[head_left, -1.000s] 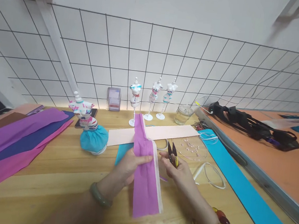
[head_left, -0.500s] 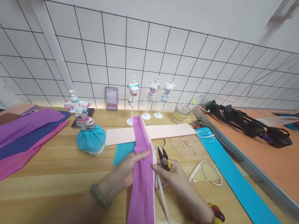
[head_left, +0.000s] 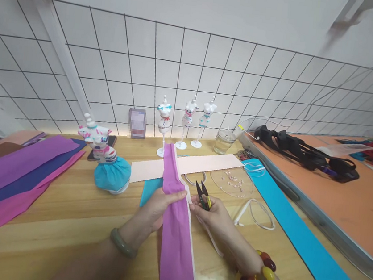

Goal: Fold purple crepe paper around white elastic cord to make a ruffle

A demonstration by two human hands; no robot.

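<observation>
A long purple fabric strip (head_left: 176, 246) lies lengthwise in front of me, a narrow white band (head_left: 191, 253) along its right edge. My left hand (head_left: 160, 206) grips the strip near its middle, thumb on top and fingers underneath. Thread snips (head_left: 203, 195) with dark blades and a yellow handle part rest in my closed right hand (head_left: 213, 215), blades pointing away and apart. The thumb and a fingertip of that hand pinch at the strip's white edge. From there a loose white tail (head_left: 213, 242) hangs toward the table.
A mini dress form (head_left: 98, 141) in a blue gathered skirt stands left; three bare ones (head_left: 164, 119) stand behind. Pale pink (head_left: 217, 162) and blue strips (head_left: 281, 218) lie around. A bead dish (head_left: 232, 183), glass of liquid (head_left: 225, 142), ribbon loop (head_left: 258, 215) and stacked fabrics (head_left: 21, 175) are nearby.
The purple strip's near end has drawn up a little, away from me. The white tail has swung slightly right. Both hands keep their holds, and the view has shifted slightly.
</observation>
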